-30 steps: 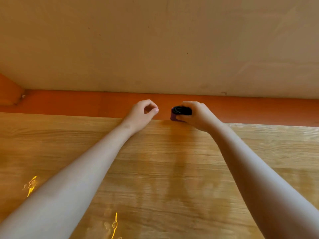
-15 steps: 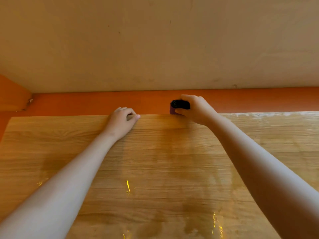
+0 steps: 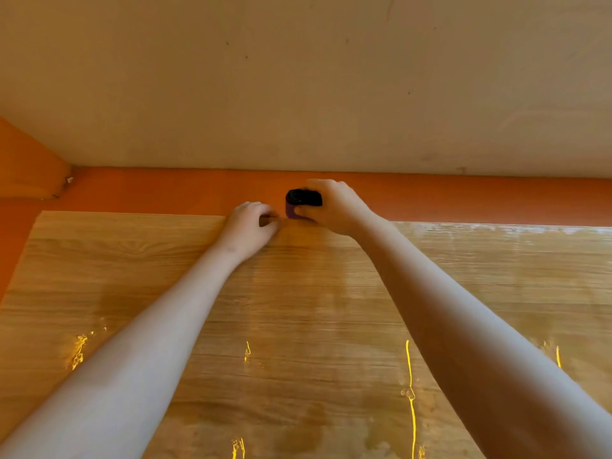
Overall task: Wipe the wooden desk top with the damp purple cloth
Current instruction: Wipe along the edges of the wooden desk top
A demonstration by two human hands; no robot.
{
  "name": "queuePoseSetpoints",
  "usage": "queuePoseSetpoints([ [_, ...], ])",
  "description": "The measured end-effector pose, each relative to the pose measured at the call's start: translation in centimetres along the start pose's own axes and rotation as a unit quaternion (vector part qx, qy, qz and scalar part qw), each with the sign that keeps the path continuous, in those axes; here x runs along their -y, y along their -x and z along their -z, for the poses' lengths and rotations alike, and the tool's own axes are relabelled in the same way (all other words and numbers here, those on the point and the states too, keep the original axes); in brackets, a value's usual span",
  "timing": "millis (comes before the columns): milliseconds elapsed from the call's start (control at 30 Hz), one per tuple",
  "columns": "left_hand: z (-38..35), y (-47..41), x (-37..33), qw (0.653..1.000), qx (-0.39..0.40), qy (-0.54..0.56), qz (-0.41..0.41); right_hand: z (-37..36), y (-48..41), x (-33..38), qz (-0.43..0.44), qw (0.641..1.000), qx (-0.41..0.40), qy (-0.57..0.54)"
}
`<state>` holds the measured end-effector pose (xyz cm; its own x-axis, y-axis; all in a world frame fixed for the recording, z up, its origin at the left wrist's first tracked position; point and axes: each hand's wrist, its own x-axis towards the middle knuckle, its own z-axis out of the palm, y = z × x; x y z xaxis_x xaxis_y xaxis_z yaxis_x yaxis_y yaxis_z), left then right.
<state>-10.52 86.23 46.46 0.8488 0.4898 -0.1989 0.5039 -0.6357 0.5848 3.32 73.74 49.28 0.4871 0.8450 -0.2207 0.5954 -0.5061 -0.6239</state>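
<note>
The wooden desk top (image 3: 298,326) fills the lower half of the head view, glossy with wet streaks. At its far edge my right hand (image 3: 334,207) grips a small dark purple cloth (image 3: 302,203), bunched into a tight wad and pressed against the back edge. My left hand (image 3: 248,228) rests on the wood just left of the cloth, fingers curled in with nothing visible in them. Both forearms stretch forward over the desk.
An orange ledge (image 3: 165,193) runs along the desk's back edge and down its left side. A beige wall (image 3: 298,77) rises behind it. A whitish smear (image 3: 496,228) lines the far right edge of the desk.
My left hand has slid right along the back edge, closing up beside the cloth. My right hand stays at the far edge, still gripping the cloth.
</note>
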Motion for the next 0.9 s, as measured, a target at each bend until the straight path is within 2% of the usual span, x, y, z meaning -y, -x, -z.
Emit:
queuePoseSetpoints([
  [133,0.0,0.1,-0.1,1.000,-0.010,0.003,0.009,0.0,-0.7,-0.2,0.006,0.999,0.028,-0.021],
  [400,-0.1,0.3,0.1,1.000,-0.004,0.020,0.021,5.8,1.6,-6.6,-0.070,0.992,0.097,-0.034],
  [533,0.1,0.2,-0.1,0.999,0.005,0.028,0.030,4.2,0.3,-4.7,-0.042,0.994,0.095,-0.034],
  [600,1.3,0.6,0.0,0.993,-0.033,0.096,0.056,2.6,-0.7,-2.7,-0.018,0.995,0.089,-0.031],
  [667,3.3,1.9,1.2,0.983,-0.112,0.124,0.081,1.0,-1.8,-0.6,-0.001,0.996,0.090,-0.023],
  [733,5.4,4.1,3.7,0.978,-0.158,0.088,0.101,-0.3,-2.9,1.3,0.004,0.995,0.099,-0.020],
  [900,8.3,11.1,11.2,0.972,-0.181,-0.021,0.149,-3.8,-5.4,6.2,0.012,0.994,0.101,-0.036],
])
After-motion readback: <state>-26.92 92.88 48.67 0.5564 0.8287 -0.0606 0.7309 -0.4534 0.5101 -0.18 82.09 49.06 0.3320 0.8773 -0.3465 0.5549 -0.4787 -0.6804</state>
